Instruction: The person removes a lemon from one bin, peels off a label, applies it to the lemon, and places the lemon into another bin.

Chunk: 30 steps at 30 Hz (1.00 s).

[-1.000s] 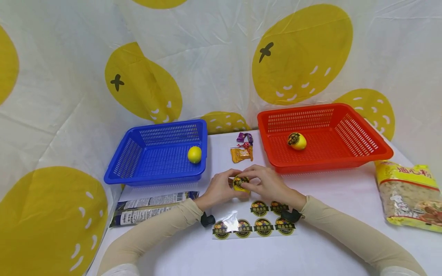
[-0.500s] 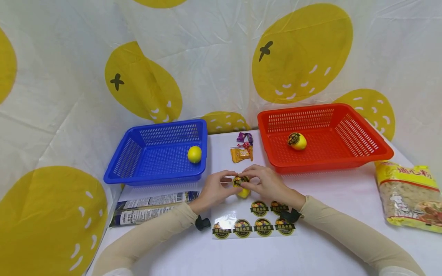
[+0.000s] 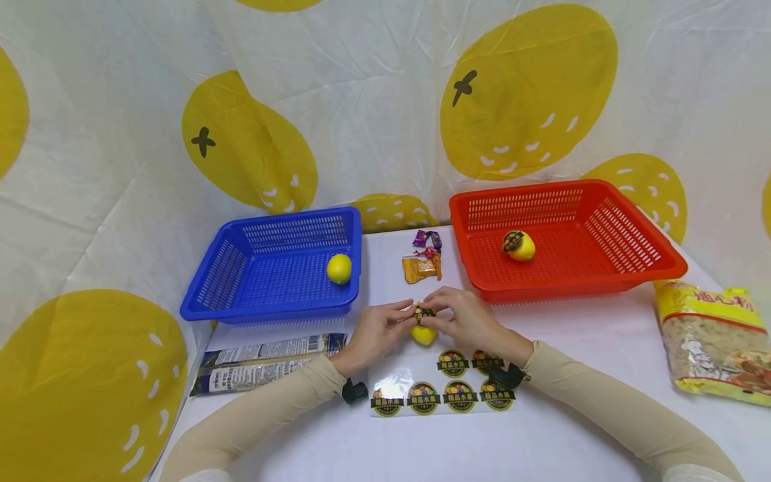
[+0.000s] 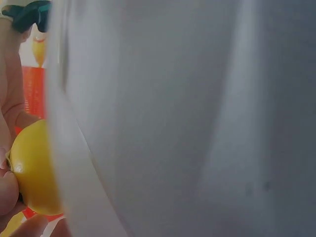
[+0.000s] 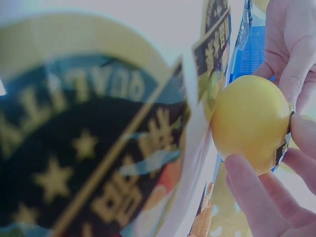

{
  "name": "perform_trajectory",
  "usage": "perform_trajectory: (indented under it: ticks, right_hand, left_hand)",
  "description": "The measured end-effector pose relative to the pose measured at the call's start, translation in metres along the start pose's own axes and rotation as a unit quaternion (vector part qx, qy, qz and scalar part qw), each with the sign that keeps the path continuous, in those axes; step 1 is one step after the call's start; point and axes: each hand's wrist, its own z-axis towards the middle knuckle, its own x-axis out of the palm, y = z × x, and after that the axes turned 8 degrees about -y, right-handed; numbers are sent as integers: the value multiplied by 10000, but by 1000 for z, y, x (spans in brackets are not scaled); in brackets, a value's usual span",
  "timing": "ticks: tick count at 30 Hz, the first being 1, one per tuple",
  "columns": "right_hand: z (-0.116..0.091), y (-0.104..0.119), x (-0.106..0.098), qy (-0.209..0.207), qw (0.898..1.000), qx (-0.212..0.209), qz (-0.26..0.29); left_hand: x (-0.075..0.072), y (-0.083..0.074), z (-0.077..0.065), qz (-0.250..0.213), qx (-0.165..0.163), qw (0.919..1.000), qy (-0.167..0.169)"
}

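Observation:
A yellow lemon [image 3: 424, 336] is between the two hands over a clear sheet of stickers [image 3: 409, 371]. A round black-and-gold sticker [image 3: 425, 316] lies on its upper side, partly hidden by fingers. From the left, the left hand [image 3: 375, 335] pinches the lemon at the sticker's edge with thumb and fingers. The right hand [image 3: 468, 323] grips it from the other side, its thumb on the sticker. In the right wrist view, right fingertips [image 5: 239, 170] support the smooth side of the lemon [image 5: 252, 123]. The left wrist view is mostly blocked by a pale blurred surface.
Behind at left, a blue basket [image 3: 271, 311] holds one plain lemon [image 3: 339, 269]. A red basket [image 3: 566, 289] at right holds a stickered lemon [image 3: 523, 248]. Wrapped snacks [image 3: 421, 269] lie between them. Two long packets [image 3: 253, 375] sit left, a pasta bag [image 3: 711, 341] far right.
The left hand has drawn back slightly and shifted its fingers on the sticker and lemon. More of the lemon's yellow front shows now. The right hand has barely moved.

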Motion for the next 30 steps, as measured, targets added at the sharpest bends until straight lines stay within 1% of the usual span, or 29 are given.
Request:
perform_trajectory:
  ticks: [2, 6, 9, 12, 14, 17, 20, 24, 27, 30]
  right_hand:
    - [0, 1, -1, 24, 10000, 60, 43]
    - [2, 2, -3, 157, 9997, 123, 167]
    - [2, 0, -6, 363, 9975, 273, 545]
    - [2, -3, -9, 585, 9915, 512, 1047]
    - [2, -4, -10, 680, 9877, 661, 1241]
    - [1, -4, -10, 723, 9855, 816, 1301]
    - [1, -4, -10, 697, 9863, 886, 1202]
    - [2, -4, -9, 641, 9877, 880, 1121]
    - [1, -5, -9, 629, 9873, 869, 1170]
    - [1, -4, -9, 665, 9852, 882, 1311]
  left_hand:
    - [1, 0, 0, 21, 44, 10000, 7]
    - [2, -1, 1, 13, 28, 10000, -27]
    - [2, -1, 1, -90, -22, 10000, -31]
    - [3, 0, 1, -318, -148, 9994, -38]
    - [4, 1, 1, -472, -249, 9986, -46]
    - [4, 2, 0, -632, -393, 9972, -53]
    - [3, 2, 1, -699, -473, 9964, -22]
    - [2, 3, 2, -677, -503, 9964, -13]
    - [2, 2, 3, -719, -548, 9959, -24]
    - [1, 0, 3, -813, -732, 9940, -8]
